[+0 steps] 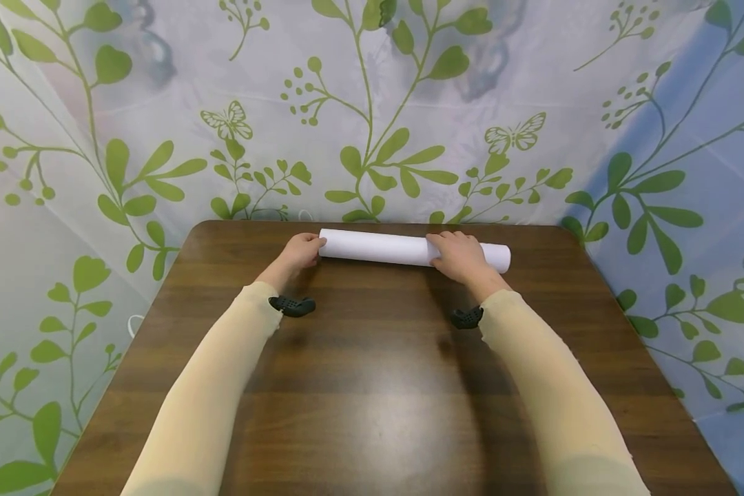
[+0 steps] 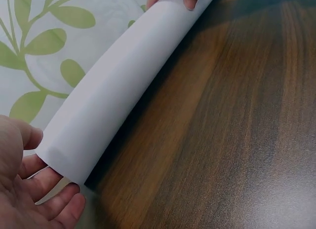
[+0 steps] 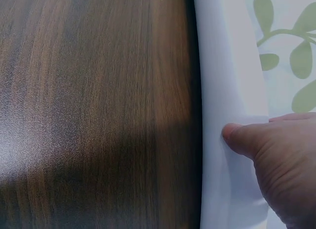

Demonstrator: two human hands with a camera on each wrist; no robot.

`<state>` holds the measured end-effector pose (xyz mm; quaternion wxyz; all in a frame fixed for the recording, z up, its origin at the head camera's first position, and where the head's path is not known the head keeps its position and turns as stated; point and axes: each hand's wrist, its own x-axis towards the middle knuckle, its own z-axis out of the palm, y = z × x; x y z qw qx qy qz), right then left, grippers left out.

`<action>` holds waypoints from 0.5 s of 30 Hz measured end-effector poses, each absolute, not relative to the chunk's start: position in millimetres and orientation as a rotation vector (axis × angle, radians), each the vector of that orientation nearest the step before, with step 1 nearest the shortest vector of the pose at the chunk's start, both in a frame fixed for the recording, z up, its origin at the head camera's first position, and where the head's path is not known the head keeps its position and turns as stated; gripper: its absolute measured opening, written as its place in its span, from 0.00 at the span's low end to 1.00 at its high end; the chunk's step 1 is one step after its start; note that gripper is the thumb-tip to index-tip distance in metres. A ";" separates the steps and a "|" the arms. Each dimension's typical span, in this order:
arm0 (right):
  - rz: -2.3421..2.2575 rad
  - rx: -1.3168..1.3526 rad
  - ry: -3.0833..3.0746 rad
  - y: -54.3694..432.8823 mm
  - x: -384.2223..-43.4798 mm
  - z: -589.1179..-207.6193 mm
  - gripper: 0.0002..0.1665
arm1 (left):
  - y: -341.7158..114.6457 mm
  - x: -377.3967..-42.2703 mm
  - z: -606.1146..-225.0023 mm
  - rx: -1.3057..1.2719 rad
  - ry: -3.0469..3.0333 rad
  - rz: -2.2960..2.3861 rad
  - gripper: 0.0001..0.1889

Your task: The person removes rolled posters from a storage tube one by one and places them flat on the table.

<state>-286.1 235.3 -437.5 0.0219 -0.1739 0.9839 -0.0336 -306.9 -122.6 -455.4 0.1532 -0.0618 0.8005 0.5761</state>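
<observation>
A white paper roll (image 1: 372, 246) lies lengthwise near the far edge of the brown wooden table (image 1: 372, 358). At its left end, my left hand (image 1: 301, 251) grips the rim; the left wrist view shows the thumb beside the edge and the curled fingers (image 2: 47, 187) at the open end. Toward the right part of the roll, my right hand (image 1: 461, 256) holds it from above. Its thumb (image 3: 237, 133) presses the near side, while the other fingers reach over the far side, mostly hidden in the right wrist view.
Behind the table hangs a pale cloth (image 1: 409, 138) printed with green leaves and butterflies, which also runs down both sides. A dark wrist strap (image 1: 293, 306) shows at the left cuff and another dark strap (image 1: 467, 317) at the right cuff.
</observation>
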 end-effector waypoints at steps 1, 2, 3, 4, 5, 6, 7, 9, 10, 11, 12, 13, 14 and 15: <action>-0.117 -0.537 3.050 235.9 -286.4 -438.2 0.38 | -122.2 -307.1 -456.6 -0.175 2.301 1.651 0.27; -0.127 -0.536 3.053 236.4 -286.8 -439.2 0.38 | -121.9 -307.5 -457.9 -0.173 2.305 1.650 0.27; -0.137 -0.535 3.055 236.9 -287.5 -440.2 0.37 | -121.7 -308.1 -459.4 -0.171 2.308 1.652 0.28; -0.146 -0.533 3.057 237.0 -288.0 -441.3 0.37 | -121.5 -308.6 -460.5 -0.172 2.307 1.655 0.28; -0.153 -0.530 3.059 237.2 -288.3 -442.1 0.37 | -121.2 -308.7 -460.8 -0.176 2.305 1.657 0.28; -0.158 -0.525 3.060 237.4 -288.5 -443.2 0.37 | -120.8 -309.0 -461.2 -0.180 2.303 1.658 0.28; -0.165 -0.525 3.062 237.5 -288.6 -444.1 0.37 | -120.3 -309.2 -461.1 -0.184 2.305 1.656 0.28; -0.170 -0.522 3.065 237.5 -288.2 -445.2 0.38 | -119.3 -309.4 -460.4 -0.185 2.327 1.629 0.28; -0.172 -0.521 3.067 237.5 -288.0 -445.7 0.38 | -118.8 -309.6 -459.9 -0.187 2.340 1.616 0.27; -0.173 -0.522 3.068 237.7 -287.7 -446.0 0.38 | -118.5 -310.1 -459.5 -0.186 2.357 1.597 0.27; -0.171 -0.523 3.071 238.0 -287.5 -446.3 0.38 | -118.4 -310.8 -459.2 -0.183 2.370 1.583 0.26; -0.171 -0.523 3.074 238.2 -287.4 -446.5 0.38 | -118.5 -311.5 -458.7 -0.179 2.384 1.566 0.26; -0.169 -0.522 3.078 238.6 -287.3 -446.5 0.38 | -118.9 -312.6 -458.5 -0.177 2.396 1.546 0.25; -0.168 -0.519 3.081 239.0 -287.1 -446.4 0.38 | -119.3 -314.1 -458.4 -0.173 2.400 1.535 0.24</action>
